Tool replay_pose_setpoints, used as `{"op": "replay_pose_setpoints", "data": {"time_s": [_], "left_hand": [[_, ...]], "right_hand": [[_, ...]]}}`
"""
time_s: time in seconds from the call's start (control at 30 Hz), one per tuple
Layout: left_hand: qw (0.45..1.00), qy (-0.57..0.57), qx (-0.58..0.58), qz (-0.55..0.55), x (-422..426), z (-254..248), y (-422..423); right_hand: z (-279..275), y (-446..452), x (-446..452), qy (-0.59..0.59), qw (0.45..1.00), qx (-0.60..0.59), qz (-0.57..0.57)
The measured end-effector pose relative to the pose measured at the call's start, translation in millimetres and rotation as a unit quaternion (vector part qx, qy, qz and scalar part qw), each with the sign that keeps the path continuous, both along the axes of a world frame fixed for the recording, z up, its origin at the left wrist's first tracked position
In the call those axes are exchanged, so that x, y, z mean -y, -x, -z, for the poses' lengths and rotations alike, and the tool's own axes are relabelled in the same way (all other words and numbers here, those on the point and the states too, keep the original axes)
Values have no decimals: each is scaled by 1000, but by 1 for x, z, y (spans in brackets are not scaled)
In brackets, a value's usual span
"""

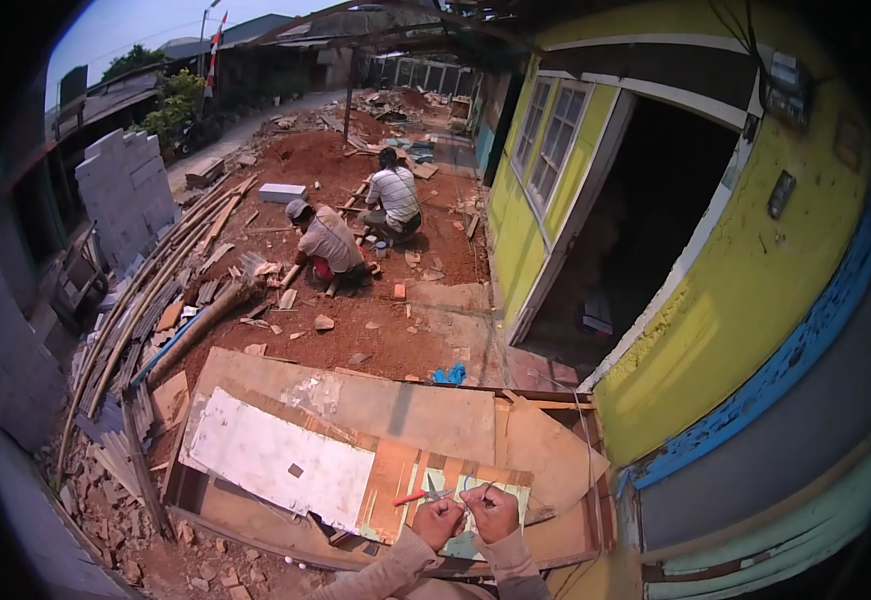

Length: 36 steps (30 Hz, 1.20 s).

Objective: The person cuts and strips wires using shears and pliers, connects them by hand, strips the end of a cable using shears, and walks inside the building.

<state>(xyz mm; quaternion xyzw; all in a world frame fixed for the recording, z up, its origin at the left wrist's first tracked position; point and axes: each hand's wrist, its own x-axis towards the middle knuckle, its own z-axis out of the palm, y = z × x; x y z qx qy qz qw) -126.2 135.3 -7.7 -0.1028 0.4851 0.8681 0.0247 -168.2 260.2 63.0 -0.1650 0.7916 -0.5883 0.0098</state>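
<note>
My left hand (438, 524) and my right hand (493, 513) are close together, low in the head view, over a pale green patch (516, 492) of the wooden board surface. Both are closed, fingertips pinched toward each other. A thin dark strand, perhaps wire, seems to show at the fingertips, too small to name surely. Just beyond my left hand lies a pair of pliers (412, 497) with red handles, its metal jaws pointing right. Left of it is a white panel (281, 455) with a small square hole.
Two people (328, 247) crouch on red soil ahead. Blue gloves or cloth (450, 375) lie past the boards. Long poles (171, 265) and rubble pile up on the left. A yellow wall (726, 330) with a dark doorway (646, 190) stands right.
</note>
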Motion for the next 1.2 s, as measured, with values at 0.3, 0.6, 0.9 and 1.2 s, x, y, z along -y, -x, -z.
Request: {"op": "replay_pose_setpoints", "data": {"time_s": [0.3,0.6,0.9,1.2], "left_hand": [[956,-158,132,209,16,-5,6],[945,-275,51,168,6,-11,-11],[956,-272,47,97,-3,1,-3],[963,-247,109,-7,-20,66,12]], "right_hand": [[-12,-7,-4,36,998,26,-50],[-16,-8,-4,51,997,31,-57],[-17,-18,1,-259,961,-58,75],[-5,-29,12,-378,918,-34,113]]}}
